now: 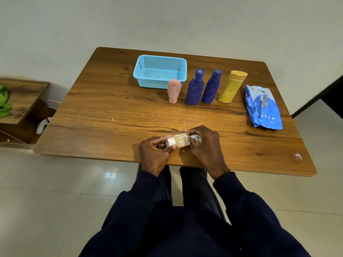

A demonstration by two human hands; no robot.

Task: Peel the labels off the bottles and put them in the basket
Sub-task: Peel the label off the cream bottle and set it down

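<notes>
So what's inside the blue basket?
Only the blue basket's own mesh floor shows, with no bottles or labels visible in it. The pink bottle standing in front hides its near right corner, so that bit cannot be checked.

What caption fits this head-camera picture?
Left hand holds a small clear bottle while right hand peels its label; blue basket behind.
</notes>
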